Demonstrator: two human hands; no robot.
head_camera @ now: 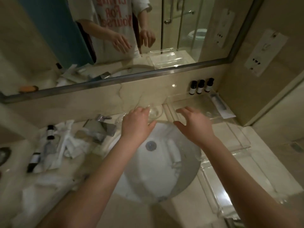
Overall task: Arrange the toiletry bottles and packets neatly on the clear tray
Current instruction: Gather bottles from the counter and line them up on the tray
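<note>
The person is reaching over the sink [166,175] with both arms, and the step in hand looks like readying the clear tray [189,102], which is sitting on the tabletop in the upper right of the frame, against the back wall. Three small dark bottles [200,87] are already standing in a row along its far edge, and a long packet [219,105] is lying along its right side. The right hand [195,124] is hovering over the tray's near left corner with fingers spread and lightly curved, holding nothing. The left hand [138,124] is stretching, fingers open, toward a clear dish [156,111] just left of the tray; whether it is touching the dish is hard to tell. The rest of the toiletries, a heap of bottles and packets [54,142], are lying well apart on the left of the frame. To do this well, the person is probably best steadying the tray by its rim first, since it is glassy and hard to see, then bringing items across the basin one at a time, keeping bottles upright beside the existing row and laying packets flat and parallel.
</note>
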